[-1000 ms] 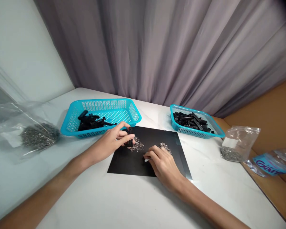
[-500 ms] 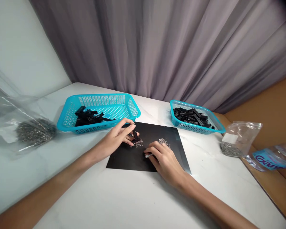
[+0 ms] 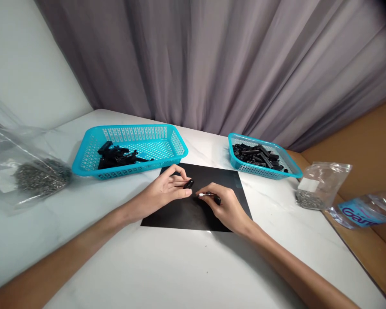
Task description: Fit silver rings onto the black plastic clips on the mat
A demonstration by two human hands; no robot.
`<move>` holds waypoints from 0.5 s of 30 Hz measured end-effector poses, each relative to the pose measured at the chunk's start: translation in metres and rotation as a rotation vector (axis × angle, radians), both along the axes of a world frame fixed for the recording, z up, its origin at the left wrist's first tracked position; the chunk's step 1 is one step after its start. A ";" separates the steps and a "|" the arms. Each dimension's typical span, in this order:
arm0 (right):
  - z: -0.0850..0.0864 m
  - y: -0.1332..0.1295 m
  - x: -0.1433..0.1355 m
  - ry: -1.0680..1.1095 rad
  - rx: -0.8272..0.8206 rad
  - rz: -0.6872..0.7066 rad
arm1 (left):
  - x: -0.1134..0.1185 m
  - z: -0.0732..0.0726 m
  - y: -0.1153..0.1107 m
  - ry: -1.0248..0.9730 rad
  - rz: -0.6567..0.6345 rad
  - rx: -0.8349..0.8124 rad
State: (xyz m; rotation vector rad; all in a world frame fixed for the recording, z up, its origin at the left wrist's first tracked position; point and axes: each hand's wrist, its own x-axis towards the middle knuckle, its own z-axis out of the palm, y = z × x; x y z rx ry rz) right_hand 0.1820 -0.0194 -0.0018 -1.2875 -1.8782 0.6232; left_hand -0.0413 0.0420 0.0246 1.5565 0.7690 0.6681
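Observation:
Between the thumb and fingers of my left hand (image 3: 172, 186) is a small black part (image 3: 188, 184), held above the black mat (image 3: 186, 214). Just to its right, my right hand (image 3: 223, 206) is closed on a thin tool with a white tip (image 3: 202, 195); a dark end of it shows by the palm. The tip points left toward the black part, with a small gap between them. My hands hide much of the mat's middle.
A blue basket (image 3: 138, 168) with black parts stands behind my left hand, another blue basket (image 3: 260, 171) with black pieces at the back right. Bags of metal bits lie at left (image 3: 41, 178) and right (image 3: 312, 199), beside a bottle (image 3: 360, 212).
My left hand has turned the black part from upright to tilted and moved slightly right. My right hand has risen and turned, bringing the white tip near the part. The view has shifted slightly.

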 end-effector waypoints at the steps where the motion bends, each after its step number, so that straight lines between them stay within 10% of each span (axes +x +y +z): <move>1: 0.000 0.001 -0.001 0.025 -0.025 -0.004 | 0.000 -0.001 0.000 -0.012 -0.008 0.002; 15: 0.006 0.005 0.006 -0.187 -0.046 0.103 | -0.001 -0.005 0.000 0.112 -0.012 0.182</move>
